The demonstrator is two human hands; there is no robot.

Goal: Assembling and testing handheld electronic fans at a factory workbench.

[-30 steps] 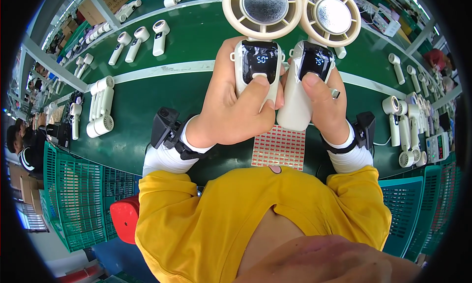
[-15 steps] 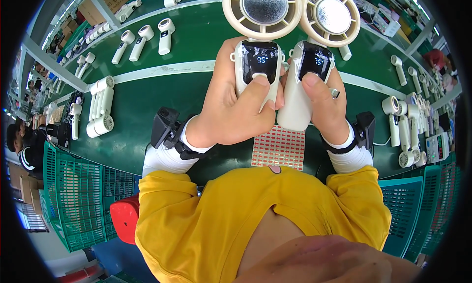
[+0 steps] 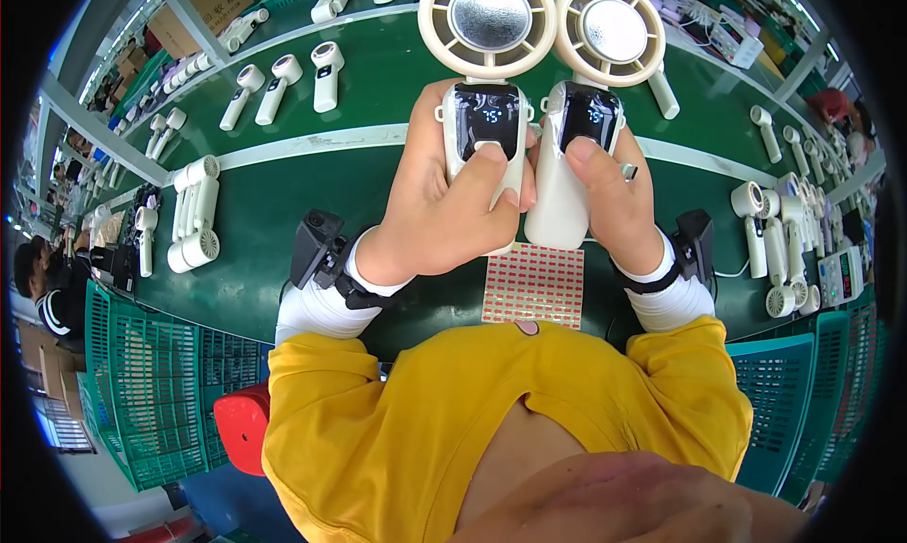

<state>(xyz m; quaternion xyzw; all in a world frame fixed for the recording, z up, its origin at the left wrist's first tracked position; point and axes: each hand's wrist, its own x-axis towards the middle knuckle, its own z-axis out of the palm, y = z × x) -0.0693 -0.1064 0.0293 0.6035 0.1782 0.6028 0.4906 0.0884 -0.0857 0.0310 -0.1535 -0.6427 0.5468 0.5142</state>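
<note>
Two cream handheld fans stand side by side in my grip, round heads away from me, each with a silvery disc at its centre. My left hand (image 3: pixel 444 203) is closed round the left handheld fan (image 3: pixel 480 170), its thumb on the button below the dark lit display. My right hand (image 3: pixel 619 194) wraps the right handheld fan (image 3: pixel 557 208), thumb likewise on the button under its lit display. The fingers behind both handles are mostly hidden. Below the fans, a sheet of small red stickers (image 3: pixel 534 288) lies on the green table (image 3: pixel 312 194).
Several cream fans (image 3: pixel 196 212) are grouped at left, and more fans (image 3: pixel 779 250) at right beside a small device with a display (image 3: pixel 841 277). Other fans (image 3: pixel 325 76) lie beyond the pale strip. Green crates (image 3: pixel 142 382) flank me; a red stool (image 3: pixel 243 430) is lower left. A person (image 3: pixel 57 297) sits far left.
Both hands and the fans have shifted slightly left and toward me. The lit digits on the left fan's display have changed.
</note>
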